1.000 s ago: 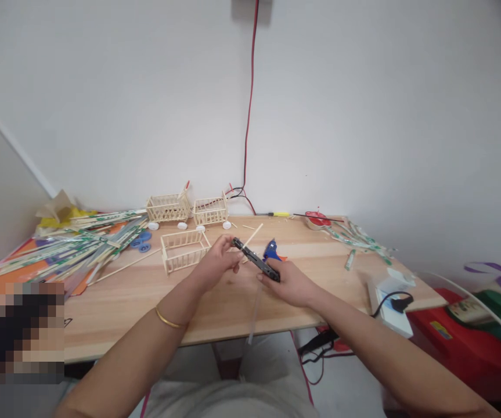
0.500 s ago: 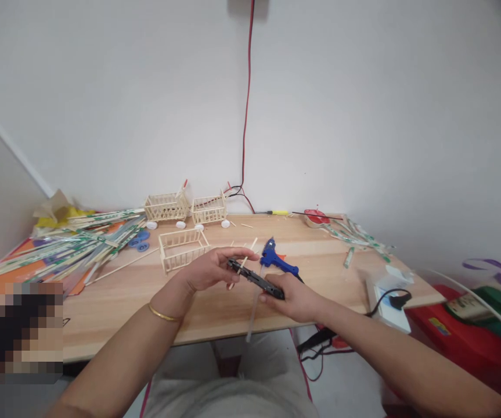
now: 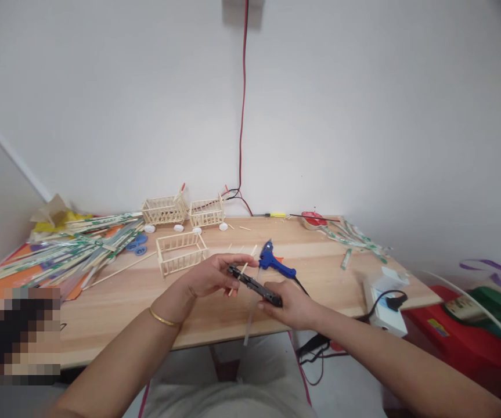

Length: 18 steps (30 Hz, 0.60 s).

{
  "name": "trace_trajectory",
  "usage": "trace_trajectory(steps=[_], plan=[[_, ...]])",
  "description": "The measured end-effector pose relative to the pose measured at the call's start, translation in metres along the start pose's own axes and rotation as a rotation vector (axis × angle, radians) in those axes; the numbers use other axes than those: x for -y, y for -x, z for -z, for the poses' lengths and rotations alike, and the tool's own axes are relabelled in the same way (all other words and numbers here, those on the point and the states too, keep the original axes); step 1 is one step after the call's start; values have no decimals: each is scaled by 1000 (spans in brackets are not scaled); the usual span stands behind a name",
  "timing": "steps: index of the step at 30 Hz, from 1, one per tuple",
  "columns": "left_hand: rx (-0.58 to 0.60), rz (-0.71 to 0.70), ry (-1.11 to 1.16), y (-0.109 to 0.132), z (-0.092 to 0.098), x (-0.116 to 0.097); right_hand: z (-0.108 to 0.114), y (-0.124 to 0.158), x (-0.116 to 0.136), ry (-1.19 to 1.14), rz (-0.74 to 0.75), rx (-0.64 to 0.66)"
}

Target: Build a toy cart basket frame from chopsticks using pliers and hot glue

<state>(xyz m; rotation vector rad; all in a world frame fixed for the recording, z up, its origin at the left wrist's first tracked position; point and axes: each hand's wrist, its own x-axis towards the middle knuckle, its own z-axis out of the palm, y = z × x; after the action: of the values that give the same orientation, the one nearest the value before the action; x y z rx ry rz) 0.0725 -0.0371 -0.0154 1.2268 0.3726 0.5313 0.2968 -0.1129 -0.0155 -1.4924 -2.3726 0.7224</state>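
Note:
My right hand (image 3: pixel 296 305) is closed around the handles of black pliers (image 3: pixel 256 286), whose jaws point left. My left hand (image 3: pixel 213 276) pinches a thin wooden stick (image 3: pixel 253 252) that crosses the jaws; its lower end pokes out below my fingers. Just beyond my hands lies a blue hot glue gun (image 3: pixel 278 266), with a translucent glue stick (image 3: pixel 247 326) running from it past the table's front edge. An open frame of wooden sticks (image 3: pixel 181 268) stands to the left of the glue gun.
Two small stick-built carts (image 3: pixel 163 213) with white wheels stand at the back. Packaged sticks (image 3: pixel 102 241) and blue wheels (image 3: pixel 140 250) lie left. A red dish (image 3: pixel 314 219), a yellow-handled tool (image 3: pixel 275 215) and wrappers (image 3: pixel 357 238) are back right. A white power strip (image 3: pixel 387 313) sits at the right edge.
The view has shifted slightly. My hands keep the same hold on the pliers and the stick, and the things on the table stay in place.

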Motion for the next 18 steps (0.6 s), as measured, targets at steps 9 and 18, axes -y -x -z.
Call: trace_trajectory(steps=[9, 18], plan=[[18, 23, 17, -1, -5, 1, 7, 6, 0, 45, 74, 9], [58, 3, 56, -1, -8, 1, 2, 13, 1, 53, 100, -29]])
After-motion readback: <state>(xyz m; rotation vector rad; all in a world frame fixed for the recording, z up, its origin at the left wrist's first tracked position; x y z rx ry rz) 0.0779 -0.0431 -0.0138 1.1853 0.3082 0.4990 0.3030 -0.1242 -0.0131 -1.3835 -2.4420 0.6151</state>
